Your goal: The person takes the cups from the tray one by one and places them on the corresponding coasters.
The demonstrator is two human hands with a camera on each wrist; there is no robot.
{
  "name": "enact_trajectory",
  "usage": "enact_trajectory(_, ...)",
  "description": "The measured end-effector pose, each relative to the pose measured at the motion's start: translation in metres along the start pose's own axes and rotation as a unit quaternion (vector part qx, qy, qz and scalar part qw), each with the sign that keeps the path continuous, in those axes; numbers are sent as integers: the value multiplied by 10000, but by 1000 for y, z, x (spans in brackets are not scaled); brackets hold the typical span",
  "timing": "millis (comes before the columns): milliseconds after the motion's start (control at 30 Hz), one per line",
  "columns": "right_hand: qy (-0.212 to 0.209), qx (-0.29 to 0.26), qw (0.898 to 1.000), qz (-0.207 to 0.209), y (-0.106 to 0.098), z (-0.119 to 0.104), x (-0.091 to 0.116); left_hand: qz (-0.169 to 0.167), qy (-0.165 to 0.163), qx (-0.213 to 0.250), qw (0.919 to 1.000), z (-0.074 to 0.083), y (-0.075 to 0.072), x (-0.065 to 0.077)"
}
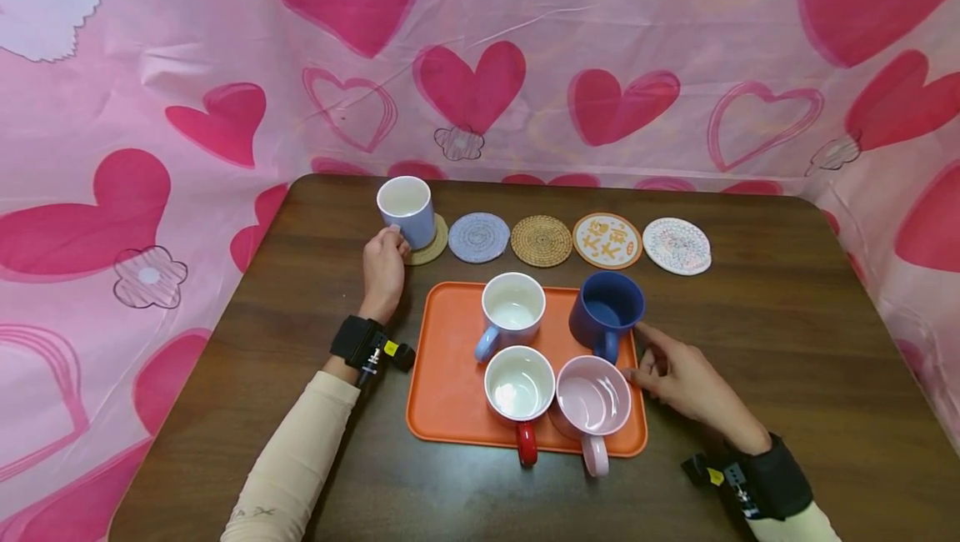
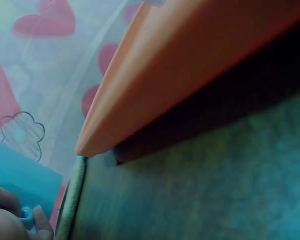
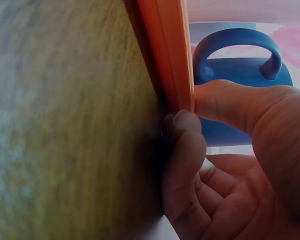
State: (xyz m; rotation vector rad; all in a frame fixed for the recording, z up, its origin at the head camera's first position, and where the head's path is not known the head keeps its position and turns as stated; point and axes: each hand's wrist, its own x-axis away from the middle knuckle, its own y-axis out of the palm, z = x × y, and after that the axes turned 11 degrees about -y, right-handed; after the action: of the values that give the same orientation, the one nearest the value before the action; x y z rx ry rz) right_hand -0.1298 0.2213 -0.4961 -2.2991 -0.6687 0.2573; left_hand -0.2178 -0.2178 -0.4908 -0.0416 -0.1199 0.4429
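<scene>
My left hand (image 1: pixel 384 271) grips the handle of a periwinkle-blue mug (image 1: pixel 415 225) with a white inside. That mug stands upright over a woven tan coaster (image 1: pixel 431 252); in the left wrist view, my fingers curl about its handle (image 2: pixel 27 218). At the right edge of an orange tray (image 1: pixel 450 392), my right hand (image 1: pixel 686 377) pinches the rim between thumb and fingers, as the right wrist view shows. On the tray stand a white mug with a blue handle (image 1: pixel 487 343), a dark blue mug (image 1: pixel 588 321), a white mug with a red handle (image 1: pixel 527 444) and a pink mug (image 1: pixel 595 450).
To the right of the tan coaster lie a bluish coaster (image 1: pixel 479 237), a brown woven one (image 1: pixel 542 241), an orange-rimmed one with writing (image 1: pixel 607 240) and a speckled white one (image 1: pixel 677 246). A pink heart-patterned cloth (image 1: pixel 547 25) hangs behind the wooden table (image 1: pixel 780 300).
</scene>
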Motion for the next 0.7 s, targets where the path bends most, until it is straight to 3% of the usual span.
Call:
enact_trajectory(333, 84, -14, 10000, -48, 0, 3, -1, -183, -9, 117, 9998, -5, -1, -1)
enact_trajectory(700, 106, 70, 9999, -72, -1, 3, -2, -286, 8, -62, 9996, -4, -3, 0)
